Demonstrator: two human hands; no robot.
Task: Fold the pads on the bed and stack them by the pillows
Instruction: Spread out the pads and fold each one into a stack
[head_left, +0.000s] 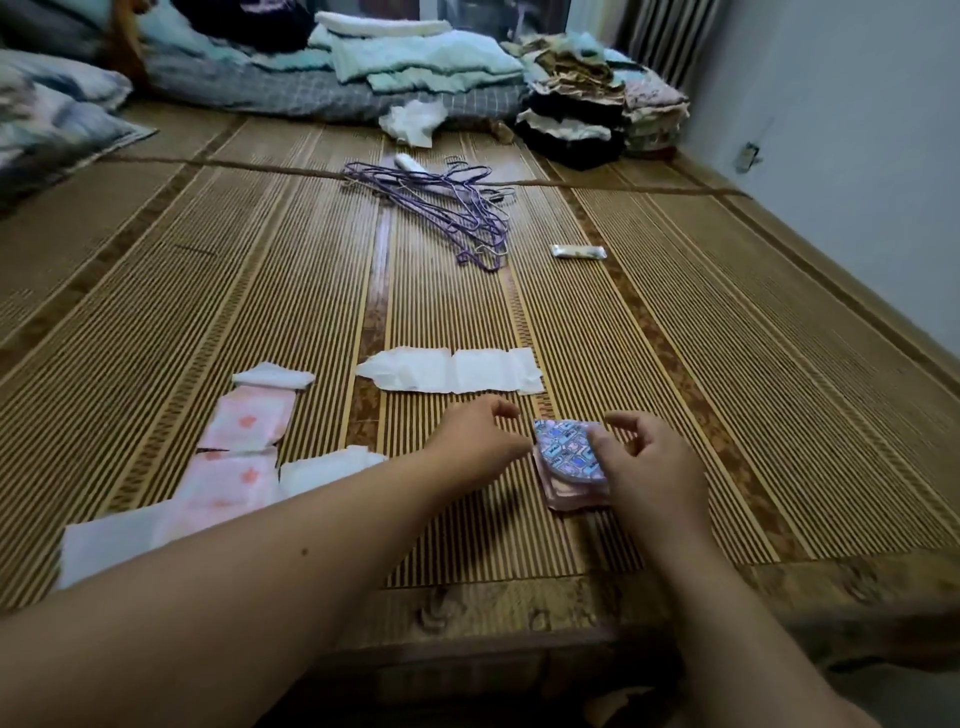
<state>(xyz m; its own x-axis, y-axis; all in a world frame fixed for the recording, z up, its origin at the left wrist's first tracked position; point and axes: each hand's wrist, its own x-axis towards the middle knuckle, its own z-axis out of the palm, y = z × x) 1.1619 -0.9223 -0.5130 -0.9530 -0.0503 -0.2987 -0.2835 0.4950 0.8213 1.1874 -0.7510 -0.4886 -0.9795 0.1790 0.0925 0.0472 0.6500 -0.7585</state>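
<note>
A folded pad with a blue-purple patterned flap over pink layers lies on the bamboo mat near the bed's front edge. My right hand rests on its right side, thumb and fingers pinching the flap. My left hand sits just left of it, fingers curled loosely and touching nothing I can see. An unfolded white pad lies flat just beyond my hands. To the left, a long pink-and-white unfolded pad stretches toward the front left, partly hidden by my left forearm. The pillows are at the far left.
Purple wire hangers lie tangled mid-mat, with a small wrapped packet to their right. Folded bedding and stacked clothes line the far end. A crumpled white tissue lies before the bedding. A wall runs along the right.
</note>
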